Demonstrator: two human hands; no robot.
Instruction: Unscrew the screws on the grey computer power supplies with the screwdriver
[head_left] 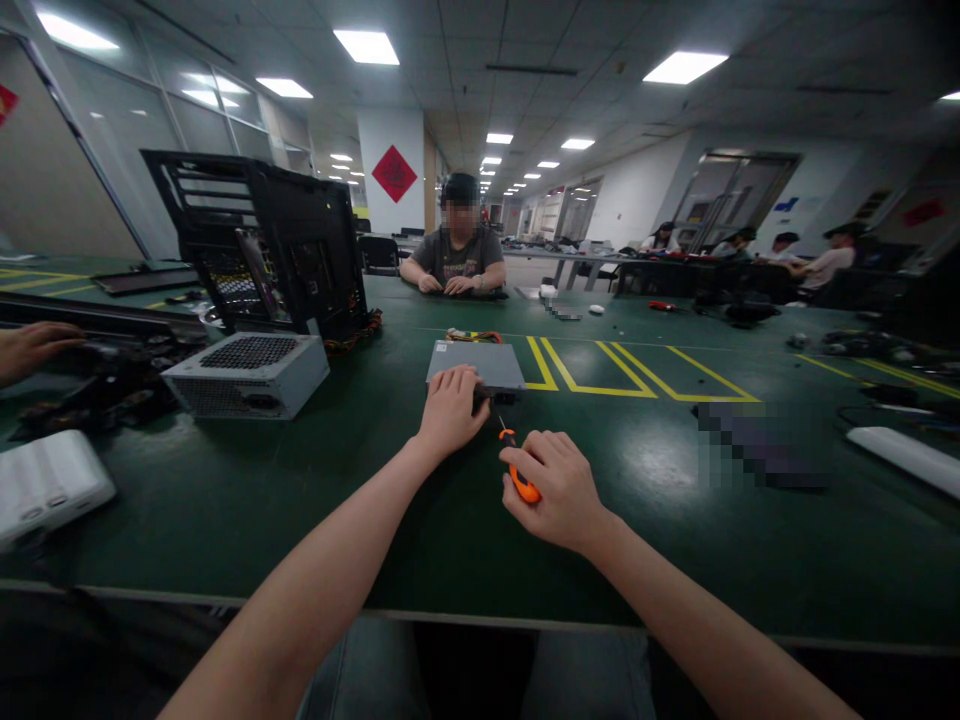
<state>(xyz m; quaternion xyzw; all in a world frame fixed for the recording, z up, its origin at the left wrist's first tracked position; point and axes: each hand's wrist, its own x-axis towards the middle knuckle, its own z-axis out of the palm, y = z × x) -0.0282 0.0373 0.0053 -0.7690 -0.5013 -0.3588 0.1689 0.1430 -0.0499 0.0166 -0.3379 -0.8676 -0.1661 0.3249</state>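
Note:
A flat grey metal box [480,362] lies on the green table [315,500] in front of me, with coloured wires at its far end. My left hand [451,408] rests on the box's near edge and grips it. My right hand [551,485] holds an orange-handled screwdriver [517,470], whose thin shaft points up toward the box's near right corner.
A grey power supply [251,374] and a black computer case [262,245] stand to the left. A white block [49,482] lies at the near left. Another person's hand [30,348] is at the far left. A person [459,250] sits across the table. Yellow lines [637,375] mark the right side.

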